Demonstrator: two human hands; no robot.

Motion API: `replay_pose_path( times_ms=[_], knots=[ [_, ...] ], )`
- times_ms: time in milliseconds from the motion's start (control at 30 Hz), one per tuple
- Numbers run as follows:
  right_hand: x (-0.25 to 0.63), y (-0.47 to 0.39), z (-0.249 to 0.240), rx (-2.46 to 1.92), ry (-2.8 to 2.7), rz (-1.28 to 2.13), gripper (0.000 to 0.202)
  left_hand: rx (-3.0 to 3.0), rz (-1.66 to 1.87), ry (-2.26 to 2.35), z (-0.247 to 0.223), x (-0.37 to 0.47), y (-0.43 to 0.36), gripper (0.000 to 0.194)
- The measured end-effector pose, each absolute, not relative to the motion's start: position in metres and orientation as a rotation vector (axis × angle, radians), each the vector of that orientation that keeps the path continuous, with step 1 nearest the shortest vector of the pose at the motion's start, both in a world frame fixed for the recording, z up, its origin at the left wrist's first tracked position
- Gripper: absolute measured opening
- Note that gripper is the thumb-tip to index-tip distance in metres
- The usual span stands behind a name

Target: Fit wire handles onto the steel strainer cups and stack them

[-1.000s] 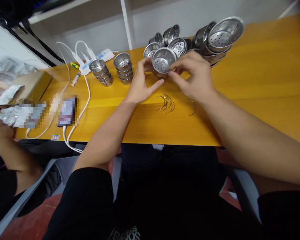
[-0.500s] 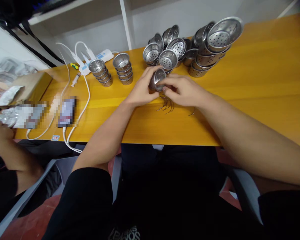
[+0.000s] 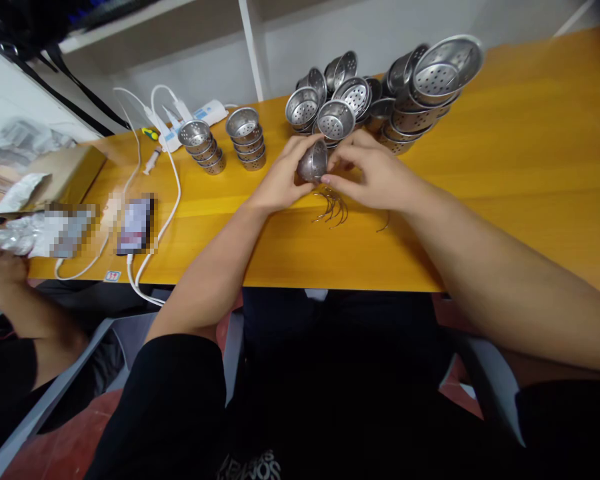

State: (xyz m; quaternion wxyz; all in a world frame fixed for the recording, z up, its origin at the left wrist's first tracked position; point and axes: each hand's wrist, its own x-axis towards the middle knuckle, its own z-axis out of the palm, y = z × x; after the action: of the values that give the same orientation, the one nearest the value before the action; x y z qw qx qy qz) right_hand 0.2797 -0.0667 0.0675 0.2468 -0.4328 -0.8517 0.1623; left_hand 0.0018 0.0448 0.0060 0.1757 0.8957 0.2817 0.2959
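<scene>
A small perforated metal strainer cup (image 3: 313, 162) is tilted on its side just above the table, its mouth turned to the right. My left hand (image 3: 287, 175) wraps round it from the left, thumb below and fingers over the top. From the right, my right hand (image 3: 363, 170) pinches at its rim, with the thumb low and the forefinger curled in. Whether a wire sits between those fingertips is hidden. Under the hands lie several thin curved wires (image 3: 331, 208), and a single wire (image 3: 384, 222) is below my right wrist.
Behind the hands, more strainer cups (image 3: 336, 120) are heaped, with a tall stack (image 3: 415, 119) at right. Two neat stacks (image 3: 245, 137) stand left. A phone (image 3: 135, 225), white cables, a power strip (image 3: 200, 117) and a syringe (image 3: 153, 161) lie further left, near another person's hand (image 3: 3, 270).
The strainer cup has turned in my left hand, showing more of its outer side. My right fingers have drawn back from inside its mouth to the rim.
</scene>
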Motion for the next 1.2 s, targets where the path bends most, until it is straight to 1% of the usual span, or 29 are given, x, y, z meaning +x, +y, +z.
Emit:
replay_pose_path(
  times_ms=[67, 133, 200, 333, 500, 567, 700, 767, 833, 933, 1133, 1200],
  knots=[
    [0.279, -0.069, 0.07, -1.193, -2.339, 0.434, 0.078, 2.528, 0.826, 0.788, 0.008, 0.001, 0.045, 0.111],
    [0.278, -0.068, 0.07, -1.213, -2.327, 0.428, 0.081, 2.519, 0.806, 0.783, 0.011, 0.002, 0.042, 0.108],
    [0.278, -0.066, 0.066, -1.226, -2.29, 0.417, 0.079, 2.521, 0.785, 0.783, 0.013, 0.002, 0.039, 0.103],
    [0.28, -0.062, 0.059, -1.219, -2.215, 0.417, 0.068, 2.528, 0.776, 0.761, 0.017, 0.005, 0.035, 0.094],
    [0.28, -0.061, 0.058, -1.227, -2.226, 0.402, 0.075, 2.472, 0.781, 0.769, 0.022, 0.008, 0.033, 0.083],
    [0.28, -0.061, 0.057, -1.238, -2.185, 0.393, 0.071, 2.468, 0.796, 0.762, 0.024, 0.008, 0.032, 0.082],
    [0.282, -0.059, 0.054, -1.122, -2.095, 0.432, 0.058, 2.517, 0.817, 0.759, 0.026, 0.001, 0.034, 0.088],
    [0.285, -0.058, 0.053, -0.98, -2.071, 0.521, 0.048, 2.536, 0.843, 0.78, 0.025, -0.005, 0.037, 0.097],
    [0.289, -0.058, 0.053, -0.89, -2.084, 0.603, 0.043, 2.531, 0.883, 0.831, 0.024, -0.013, 0.041, 0.109],
    [0.297, -0.056, 0.054, -0.908, -2.191, 0.63, 0.042, 2.491, 0.956, 0.932, 0.023, -0.022, 0.047, 0.122],
    [0.307, -0.05, 0.055, -0.937, -2.363, 0.679, 0.042, 2.448, 0.991, 0.99, 0.016, -0.026, 0.054, 0.131],
    [0.307, -0.051, 0.059, -0.95, -2.445, 0.726, 0.045, 2.444, 0.982, 0.987, 0.014, -0.025, 0.054, 0.132]
  ],
)
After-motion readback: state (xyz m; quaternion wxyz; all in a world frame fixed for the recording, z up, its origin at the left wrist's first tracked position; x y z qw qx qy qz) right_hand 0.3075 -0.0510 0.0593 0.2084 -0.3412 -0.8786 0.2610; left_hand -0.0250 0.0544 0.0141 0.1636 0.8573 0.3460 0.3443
